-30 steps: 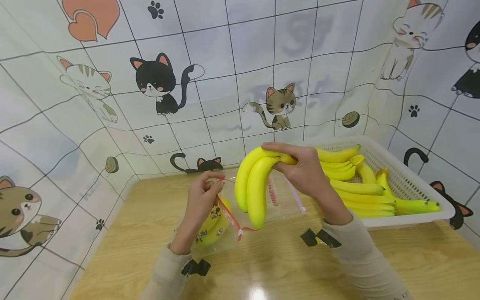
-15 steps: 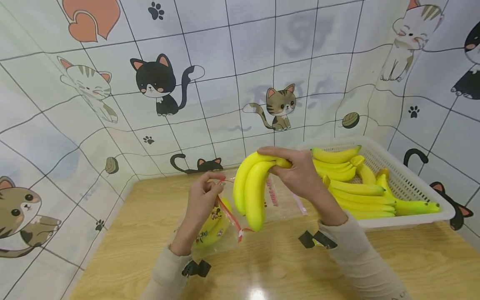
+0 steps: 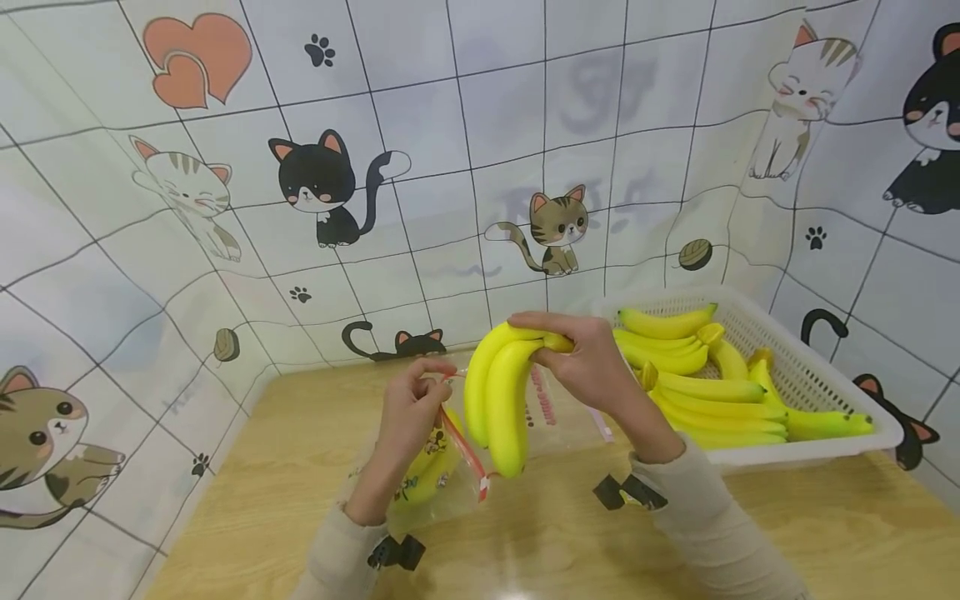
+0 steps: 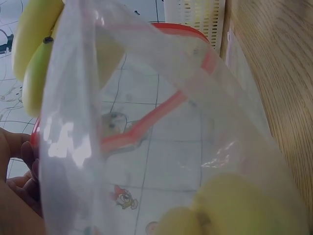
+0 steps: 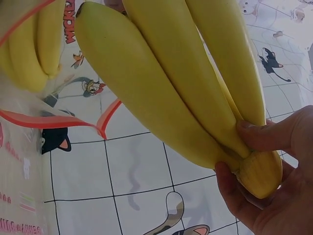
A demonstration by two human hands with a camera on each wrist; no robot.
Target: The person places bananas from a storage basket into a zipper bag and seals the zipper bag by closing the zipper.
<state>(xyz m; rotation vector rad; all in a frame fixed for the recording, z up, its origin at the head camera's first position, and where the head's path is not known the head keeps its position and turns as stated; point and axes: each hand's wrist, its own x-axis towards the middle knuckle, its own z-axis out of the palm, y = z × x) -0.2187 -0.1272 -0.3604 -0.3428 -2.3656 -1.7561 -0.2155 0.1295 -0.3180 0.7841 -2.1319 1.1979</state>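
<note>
Yellow bananas [image 3: 708, 388] inside clear bag [image 3: 459, 500] and white basket [image 3: 806, 457]

A yellow banana bunch [image 3: 504, 404], stem end up and tips down, hangs right of an open, clear bag [image 3: 460, 500] with a red edge [image 3: 465, 450] and bananas [image 3: 429, 479] inside.

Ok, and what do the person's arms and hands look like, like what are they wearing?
The left hand and right hand wear no gloves. The left sleeve and right sleeve are long and pale beige. Small, angular black pieces sit at both cuffs. I can't make out any cables.
</note>
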